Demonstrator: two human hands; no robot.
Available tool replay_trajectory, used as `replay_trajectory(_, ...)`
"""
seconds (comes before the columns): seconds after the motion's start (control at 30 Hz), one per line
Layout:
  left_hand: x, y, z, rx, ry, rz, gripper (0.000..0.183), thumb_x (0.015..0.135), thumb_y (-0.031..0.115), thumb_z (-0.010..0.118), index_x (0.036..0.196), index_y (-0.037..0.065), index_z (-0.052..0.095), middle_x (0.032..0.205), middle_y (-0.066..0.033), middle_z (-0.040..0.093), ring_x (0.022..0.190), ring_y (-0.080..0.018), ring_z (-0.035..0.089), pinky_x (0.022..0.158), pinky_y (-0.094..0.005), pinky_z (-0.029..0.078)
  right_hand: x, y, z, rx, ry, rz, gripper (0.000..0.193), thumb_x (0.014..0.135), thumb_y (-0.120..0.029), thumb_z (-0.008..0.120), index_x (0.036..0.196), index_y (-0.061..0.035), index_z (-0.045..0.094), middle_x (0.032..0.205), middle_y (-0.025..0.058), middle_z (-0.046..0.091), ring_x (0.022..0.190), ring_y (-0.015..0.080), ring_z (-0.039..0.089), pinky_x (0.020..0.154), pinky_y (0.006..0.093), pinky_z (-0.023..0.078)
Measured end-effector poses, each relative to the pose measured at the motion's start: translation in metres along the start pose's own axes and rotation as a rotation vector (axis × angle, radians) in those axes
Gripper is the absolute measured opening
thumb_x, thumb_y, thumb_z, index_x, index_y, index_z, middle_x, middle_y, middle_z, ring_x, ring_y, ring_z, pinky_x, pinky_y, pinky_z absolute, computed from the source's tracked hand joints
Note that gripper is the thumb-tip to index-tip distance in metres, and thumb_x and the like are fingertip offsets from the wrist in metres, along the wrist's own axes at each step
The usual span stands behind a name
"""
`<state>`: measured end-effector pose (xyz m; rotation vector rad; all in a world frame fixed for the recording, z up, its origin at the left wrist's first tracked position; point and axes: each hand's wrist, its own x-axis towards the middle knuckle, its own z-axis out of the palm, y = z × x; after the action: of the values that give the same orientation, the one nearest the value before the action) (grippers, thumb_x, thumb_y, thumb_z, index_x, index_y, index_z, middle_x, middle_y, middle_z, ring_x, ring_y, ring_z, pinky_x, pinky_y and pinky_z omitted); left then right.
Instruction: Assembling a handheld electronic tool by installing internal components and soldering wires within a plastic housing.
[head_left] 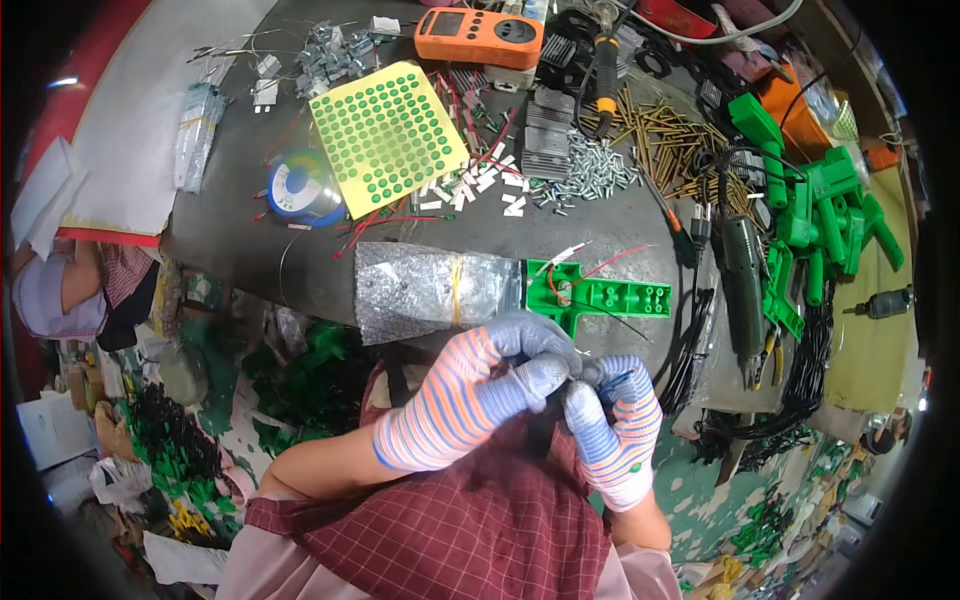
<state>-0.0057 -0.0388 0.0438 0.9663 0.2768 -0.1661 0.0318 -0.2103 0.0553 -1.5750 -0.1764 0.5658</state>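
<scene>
Left hand (475, 375) and right hand (618, 420) pinched, contents hidden; I judge the green shell (590, 294) light, stiff, best held by its rim

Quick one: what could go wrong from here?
1. The left hand and right hand meet at gloved fingertips; any small part pinched there, which I can't make out, could slip.
2. A red wire sticks out loose from the green housing, just beyond the hands; it might snag.
3. Silver screws lie loose beside gold screws; they could mix.
</scene>
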Motion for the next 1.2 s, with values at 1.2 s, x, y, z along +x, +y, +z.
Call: replay_trajectory(1.2, 0.104, 0.107, -0.134, 1.62, 0.281, 0.466, 0.02, 0.091, 0.021, 0.065, 0.107, 0.007, 0.063, 0.098, -0.01, 0.07, 0.095, -0.0268, 0.066, 0.081, -0.0377, 0.051, 0.004, 0.02, -0.02, 0.082, 0.186, 0.132, 0.013, 0.091, -0.013, 0.068, 0.092, -0.0043, 0.057, 0.064, 0.0043, 0.063, 0.054, 0.0077, 0.055, 0.052, 0.0215, 0.043)
